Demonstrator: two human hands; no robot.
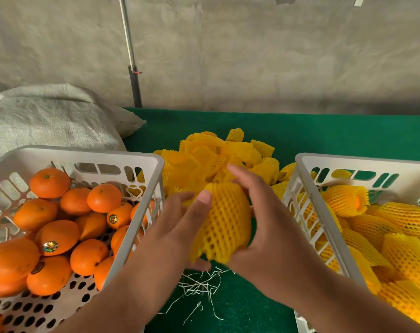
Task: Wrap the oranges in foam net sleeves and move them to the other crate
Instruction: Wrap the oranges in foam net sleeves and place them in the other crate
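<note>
Left hand (180, 219) cups the netted orange (224, 222) from nine o'clock, thumb pressed on the mesh, fingers curled behind. Right hand (264, 222) wraps it from three o'clock, palm against the sleeve, fingers reaching over toward twelve. Held at centre, above the green table cover (324, 131), between both crates. Fruit itself hidden — only stretched yellow net shows, loose edge hanging at six o'clock.

Bare oranges (60, 227) piled in the left crate (141, 159) at nine o'clock; wrapped ones (381, 227) in the right crate (307, 164) at three. Spare sleeves (213, 152) heaped at twelve, white fibre scraps (201, 284) at six.

Probably seating the sleeve before the move right. Risks: open bottom edge could let the fruit slip out if grip loosens; could catch on the crate rim and peel back; uneven stretch might leave skin exposed.
</note>
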